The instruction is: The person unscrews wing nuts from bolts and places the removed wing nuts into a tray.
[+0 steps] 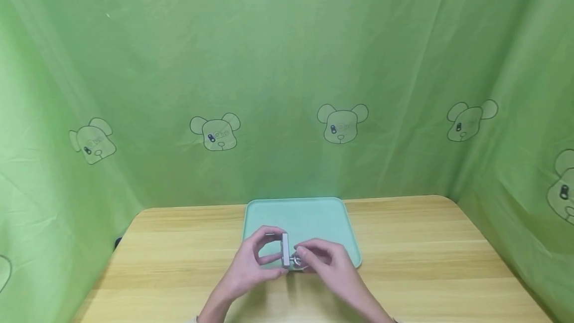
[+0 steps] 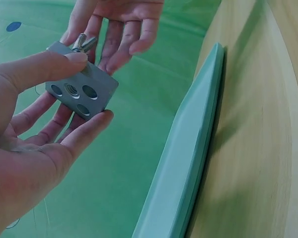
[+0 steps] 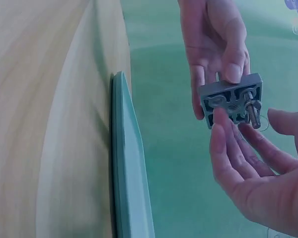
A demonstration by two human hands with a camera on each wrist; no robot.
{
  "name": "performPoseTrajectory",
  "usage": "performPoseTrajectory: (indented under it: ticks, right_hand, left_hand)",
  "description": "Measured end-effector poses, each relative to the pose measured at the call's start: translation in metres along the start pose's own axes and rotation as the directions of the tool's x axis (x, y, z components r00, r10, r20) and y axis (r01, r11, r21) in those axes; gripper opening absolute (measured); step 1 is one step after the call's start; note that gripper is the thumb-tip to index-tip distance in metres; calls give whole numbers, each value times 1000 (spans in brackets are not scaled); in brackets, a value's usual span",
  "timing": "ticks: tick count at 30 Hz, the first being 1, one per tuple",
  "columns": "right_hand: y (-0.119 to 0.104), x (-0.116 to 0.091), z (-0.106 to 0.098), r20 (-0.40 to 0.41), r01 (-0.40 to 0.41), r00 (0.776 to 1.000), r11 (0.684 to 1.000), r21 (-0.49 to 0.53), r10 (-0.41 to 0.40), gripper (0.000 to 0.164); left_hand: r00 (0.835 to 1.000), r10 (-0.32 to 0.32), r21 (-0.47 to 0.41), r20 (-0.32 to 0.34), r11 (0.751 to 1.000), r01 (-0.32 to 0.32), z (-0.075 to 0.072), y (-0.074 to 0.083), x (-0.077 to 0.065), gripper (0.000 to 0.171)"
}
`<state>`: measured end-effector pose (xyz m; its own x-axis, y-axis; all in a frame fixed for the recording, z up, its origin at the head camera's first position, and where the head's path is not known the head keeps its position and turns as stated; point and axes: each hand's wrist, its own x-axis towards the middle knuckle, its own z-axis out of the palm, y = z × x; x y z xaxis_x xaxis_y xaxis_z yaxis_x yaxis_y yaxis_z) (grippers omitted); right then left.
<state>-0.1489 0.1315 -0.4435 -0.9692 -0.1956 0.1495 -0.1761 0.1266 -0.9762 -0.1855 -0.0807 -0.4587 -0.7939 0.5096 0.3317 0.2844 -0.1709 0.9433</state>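
Note:
My left hand (image 1: 251, 265) grips a small grey metal block (image 1: 285, 250) by its edges, fingers on one side and thumb on the other. In the left wrist view the block's flat face (image 2: 83, 94) has several round holes, one of them threaded. Its ribbed back shows in the right wrist view, where a threaded bolt (image 3: 255, 116) with a nut on it sticks out near one corner. My right hand (image 1: 334, 265) is close beside the bolt, its thumb apart from it. One blurred fingertip (image 3: 220, 118) of the right hand overlaps the block's lower corner.
Beneath and beyond the hands a mint-green tray (image 1: 305, 213) with a low rim lies on the wood-grain table (image 1: 188, 248). A green curtain (image 1: 278, 64) printed with bear heads surrounds the table at the back and sides.

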Motion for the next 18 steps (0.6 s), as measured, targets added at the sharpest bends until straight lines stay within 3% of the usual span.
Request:
performPoseTrajectory:
  ticks: [5, 9, 18]
  right_hand:
    - [5, 2, -3, 123, -88, 990, 987, 134, 72, 33]
    - [6, 1, -5, 188, -138, 977, 971, 196, 101, 35]
    - [9, 2, -6, 195, -182, 971, 960, 214, 141, 32]
  left_hand:
    - [998, 66, 74, 15, 995, -67, 2, 0, -1, 65]
    - [997, 78, 109, 12, 991, -79, 3, 0, -1, 65]
    - [998, 57, 130, 11, 990, -58, 4, -1, -2, 67]
